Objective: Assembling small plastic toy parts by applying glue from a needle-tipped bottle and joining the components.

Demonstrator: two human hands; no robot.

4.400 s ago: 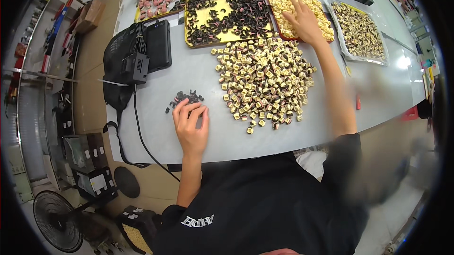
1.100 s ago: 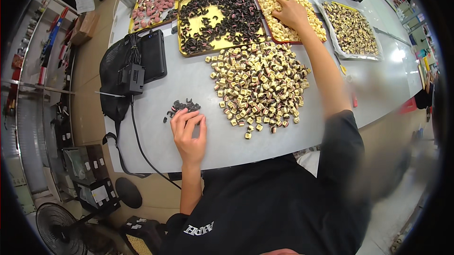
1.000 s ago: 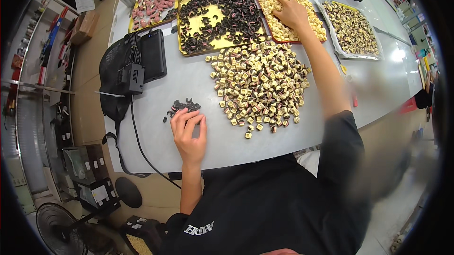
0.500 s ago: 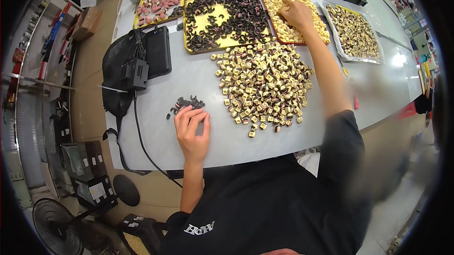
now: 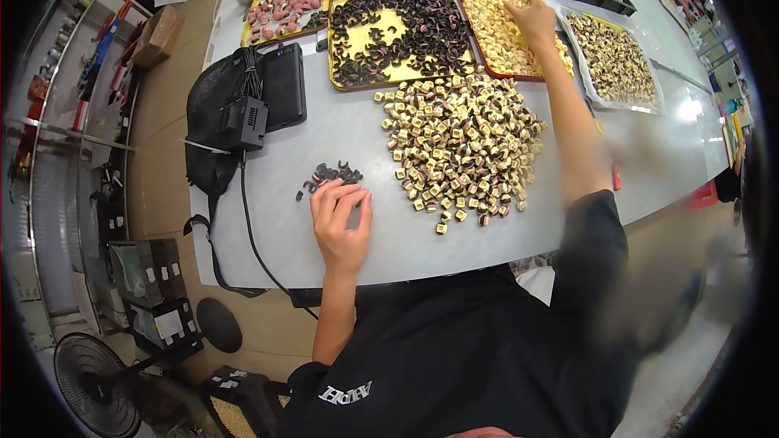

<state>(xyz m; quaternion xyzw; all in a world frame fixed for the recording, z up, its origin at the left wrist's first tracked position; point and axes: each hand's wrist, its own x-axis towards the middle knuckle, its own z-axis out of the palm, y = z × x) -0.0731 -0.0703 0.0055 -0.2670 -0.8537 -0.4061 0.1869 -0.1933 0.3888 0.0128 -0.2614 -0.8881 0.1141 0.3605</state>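
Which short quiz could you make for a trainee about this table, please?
1. Fill the gap: the left hand is nearest a small pile of ____ curved pieces.
2. What is the right hand at? A) pink pieces; B) pale pieces; C) white bottle.
3. True or false: the large pile lies inside a tray.
Key: 1. black; 2. B; 3. false: the large pile lies directly on the table.

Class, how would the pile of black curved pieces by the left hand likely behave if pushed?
The pile of black pieces would probably scatter, since it lies loose, with one stray piece apart. Being curved, they may hook together or rock. Small beside the left hand, each is probably light.
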